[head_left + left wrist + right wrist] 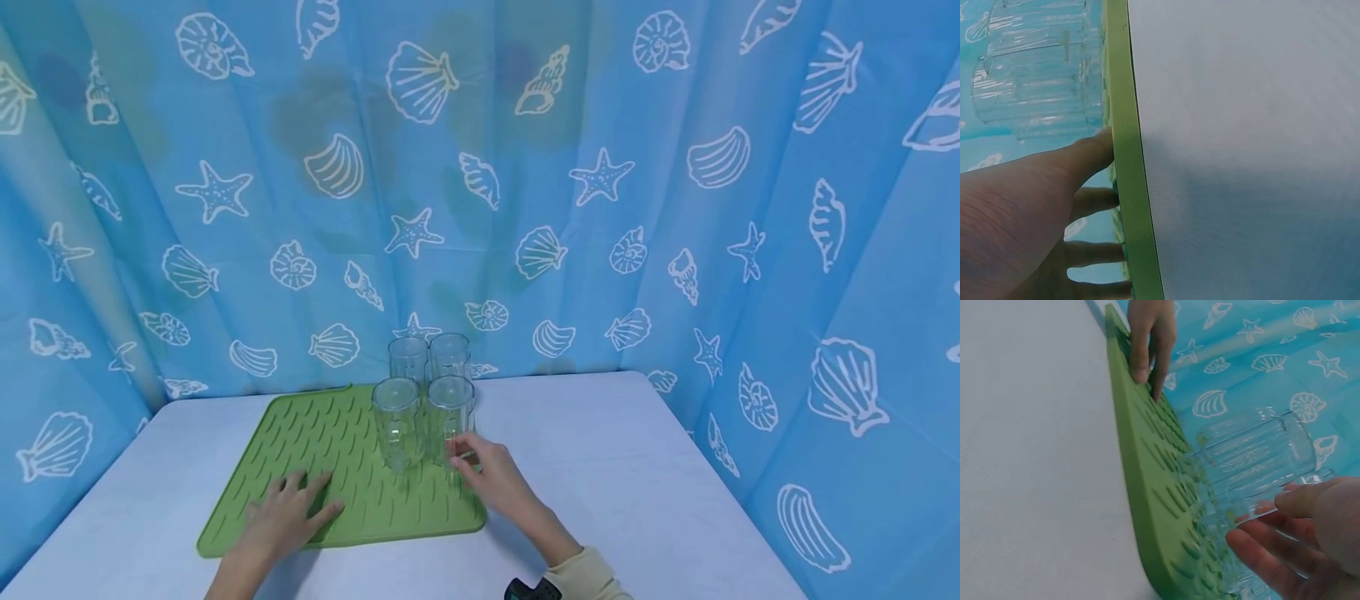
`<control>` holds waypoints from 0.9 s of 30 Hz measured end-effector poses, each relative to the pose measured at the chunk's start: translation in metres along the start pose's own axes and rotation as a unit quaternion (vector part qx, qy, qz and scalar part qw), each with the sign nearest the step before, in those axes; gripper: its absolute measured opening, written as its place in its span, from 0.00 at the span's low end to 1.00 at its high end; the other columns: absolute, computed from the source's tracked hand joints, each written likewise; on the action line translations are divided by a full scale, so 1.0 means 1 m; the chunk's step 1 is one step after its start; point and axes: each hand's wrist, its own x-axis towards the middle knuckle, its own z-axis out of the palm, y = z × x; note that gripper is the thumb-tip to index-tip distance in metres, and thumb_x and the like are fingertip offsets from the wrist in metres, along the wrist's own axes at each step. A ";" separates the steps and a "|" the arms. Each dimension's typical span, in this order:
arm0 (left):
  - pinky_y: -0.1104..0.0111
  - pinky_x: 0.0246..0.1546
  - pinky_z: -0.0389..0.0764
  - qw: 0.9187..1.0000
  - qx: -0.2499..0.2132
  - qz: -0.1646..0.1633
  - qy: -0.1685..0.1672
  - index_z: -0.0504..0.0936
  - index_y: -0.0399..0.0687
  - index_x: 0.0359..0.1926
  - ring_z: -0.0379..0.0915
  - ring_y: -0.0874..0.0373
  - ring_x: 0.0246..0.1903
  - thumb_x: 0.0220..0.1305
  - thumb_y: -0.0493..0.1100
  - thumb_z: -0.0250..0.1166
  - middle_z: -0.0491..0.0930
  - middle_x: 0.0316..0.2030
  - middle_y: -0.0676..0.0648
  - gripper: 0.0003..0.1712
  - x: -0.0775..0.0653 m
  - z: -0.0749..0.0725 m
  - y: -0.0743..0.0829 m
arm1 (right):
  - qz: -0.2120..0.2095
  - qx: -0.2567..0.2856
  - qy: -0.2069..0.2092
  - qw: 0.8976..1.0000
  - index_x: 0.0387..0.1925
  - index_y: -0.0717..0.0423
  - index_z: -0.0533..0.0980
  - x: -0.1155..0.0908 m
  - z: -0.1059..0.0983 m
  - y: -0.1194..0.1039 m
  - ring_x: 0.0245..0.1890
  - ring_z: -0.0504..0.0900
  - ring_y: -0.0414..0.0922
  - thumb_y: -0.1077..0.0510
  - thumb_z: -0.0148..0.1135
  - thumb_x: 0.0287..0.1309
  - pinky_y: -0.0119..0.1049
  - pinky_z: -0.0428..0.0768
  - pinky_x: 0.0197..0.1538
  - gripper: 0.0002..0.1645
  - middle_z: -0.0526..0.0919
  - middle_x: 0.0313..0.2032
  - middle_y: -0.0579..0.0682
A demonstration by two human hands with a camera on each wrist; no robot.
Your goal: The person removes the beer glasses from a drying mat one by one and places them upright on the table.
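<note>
Clear glass mugs stand upright in two rows on the right part of a green ridged mat (330,433). In the front row are a left mug (397,421) and a right mug (451,408); behind them are a back left mug (408,357) and a back right mug (450,354). My right hand (491,475) holds the front right mug at its lower right side, thumb and fingers about what looks like its handle (1266,481). With fingers spread, my left hand (285,512) rests on the mat's front left part, its fingertips touching the ridges.
The mat lies on a white-covered table (600,467). Around the back and sides hangs a blue curtain (570,250) with white shell and starfish prints, close behind the back mugs. A dark watch (532,590) is on my right wrist.
</note>
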 end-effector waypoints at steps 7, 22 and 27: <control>0.22 0.49 0.64 1.000 0.006 0.005 0.000 0.68 0.47 0.70 0.58 0.22 0.63 0.63 0.72 0.55 0.65 0.65 0.28 0.44 0.000 0.001 -0.001 | -0.006 -0.007 0.010 1.000 0.50 0.55 0.76 0.000 0.003 0.001 0.44 0.87 0.52 0.61 0.56 0.70 0.31 0.86 0.34 0.10 0.85 0.45 0.55; 0.20 0.49 0.60 1.000 -0.013 0.000 -0.009 0.68 0.46 0.70 0.55 0.20 0.64 0.64 0.71 0.55 0.63 0.65 0.26 0.45 -0.001 0.000 -0.001 | -0.028 -0.023 0.008 0.999 0.46 0.56 0.76 -0.001 0.000 0.000 0.41 0.87 0.48 0.63 0.55 0.69 0.27 0.85 0.33 0.07 0.86 0.41 0.53; 0.20 0.50 0.60 1.000 -0.013 0.001 -0.007 0.68 0.46 0.70 0.55 0.21 0.64 0.64 0.71 0.55 0.64 0.65 0.27 0.45 0.000 0.000 0.000 | -0.027 -0.031 0.011 0.999 0.45 0.56 0.77 0.000 -0.001 -0.001 0.41 0.87 0.48 0.63 0.56 0.69 0.26 0.84 0.34 0.07 0.86 0.41 0.53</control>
